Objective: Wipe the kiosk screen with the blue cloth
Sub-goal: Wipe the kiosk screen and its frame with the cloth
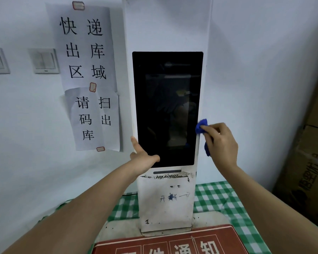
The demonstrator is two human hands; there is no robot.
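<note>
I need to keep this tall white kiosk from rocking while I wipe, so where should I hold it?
Probably brace the tall white kiosk at its lower left edge, coming from the left, as the left hand does: the narrow upright body could rock, and the right hand works the blue cloth at the right edge.

1. Views: one, head-worn, wide-angle; straight edges bow near the frame borders.
2. Facing: forward and slightly down, square onto the kiosk screen point(166, 109) against the wall point(255, 70).
3. Nearness: close, both forearms reaching in from the bottom edge.
4. Shared coverage: no second view to overlap.
</note>
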